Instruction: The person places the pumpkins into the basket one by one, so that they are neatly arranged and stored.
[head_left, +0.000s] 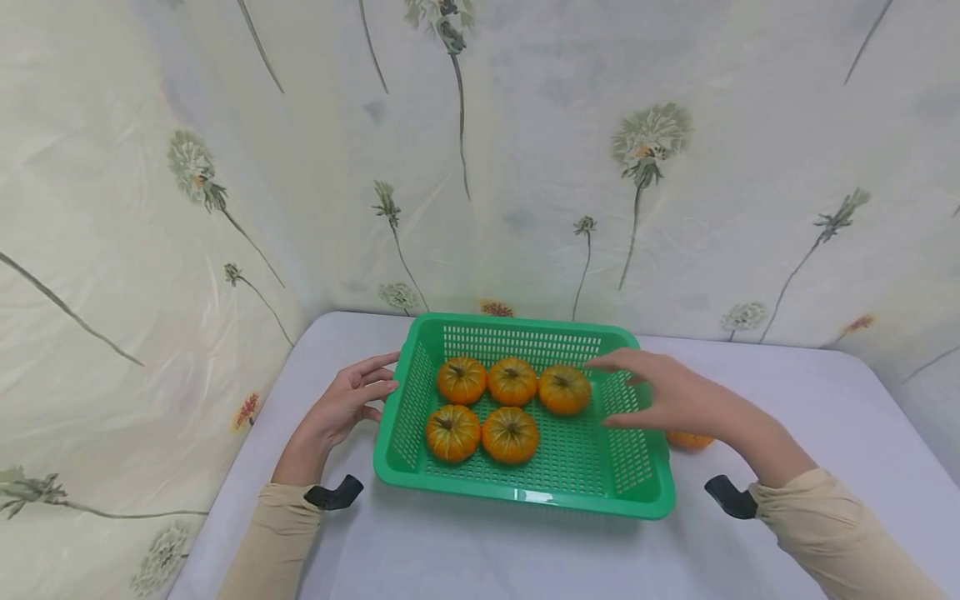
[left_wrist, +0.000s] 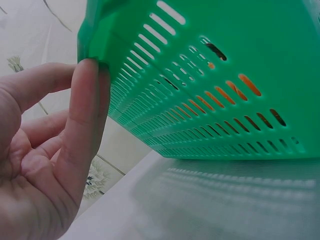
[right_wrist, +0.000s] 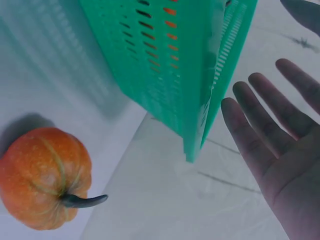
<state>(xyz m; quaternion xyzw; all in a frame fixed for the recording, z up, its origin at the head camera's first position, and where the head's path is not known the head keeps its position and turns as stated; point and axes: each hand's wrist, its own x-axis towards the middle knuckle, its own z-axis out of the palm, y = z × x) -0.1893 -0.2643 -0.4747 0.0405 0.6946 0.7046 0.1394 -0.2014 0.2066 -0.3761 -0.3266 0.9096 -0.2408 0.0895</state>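
A green slotted plastic basket point(head_left: 566, 486) holds several small orange pumpkins, three in the back row and two in front, such as the front-left pumpkin point(head_left: 453, 433). At the basket's left rim is my left hand point(head_left: 347, 406), its fairly straight fingertips touching the rim; in the left wrist view these fingers point(left_wrist: 82, 115) meet the rim's edge. My right hand point(head_left: 667, 392) hovers over the basket's right end, fingers spread and holding nothing. Another orange pumpkin point(right_wrist: 47, 177) lies on the table outside the right wall, partly hidden by the right forearm in the head view.
The basket stands on a table with a white cover point(head_left: 787, 392). Behind and to the left hang pale sheets with a dandelion print point(head_left: 525, 167). A black strap piece point(head_left: 333, 493) sits on the left wrist and another point(head_left: 731, 497) on the right.
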